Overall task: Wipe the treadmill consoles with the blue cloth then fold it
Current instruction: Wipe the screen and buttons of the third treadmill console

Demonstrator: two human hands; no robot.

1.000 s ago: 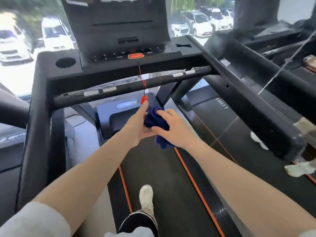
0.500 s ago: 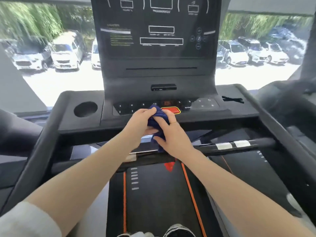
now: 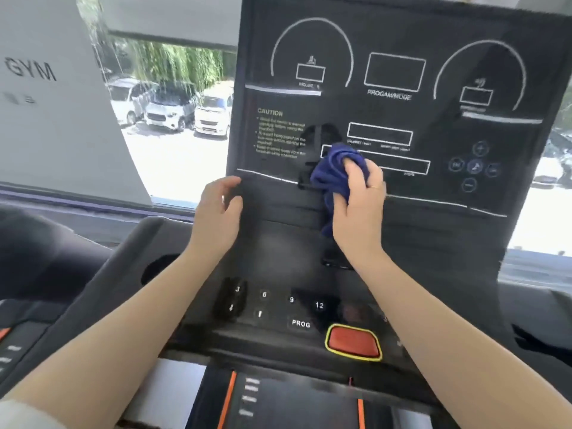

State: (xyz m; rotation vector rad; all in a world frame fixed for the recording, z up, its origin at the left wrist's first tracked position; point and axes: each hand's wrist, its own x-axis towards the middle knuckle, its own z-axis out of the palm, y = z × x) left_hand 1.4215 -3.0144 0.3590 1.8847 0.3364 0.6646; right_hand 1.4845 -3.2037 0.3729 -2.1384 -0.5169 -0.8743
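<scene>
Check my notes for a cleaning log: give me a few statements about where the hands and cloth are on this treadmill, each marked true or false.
1. The right hand grips the blue cloth against the display panel. True.
2. The left hand also holds the cloth. False: it holds nothing and sits by the panel's left edge, fingers loosely curled.
3. The cloth is bunched up, not folded. True.
4. The cloth covers the red stop button. False: the button is uncovered, well below the cloth.
5. The cup holder holds a bottle. False: no bottle shows in it.
</scene>
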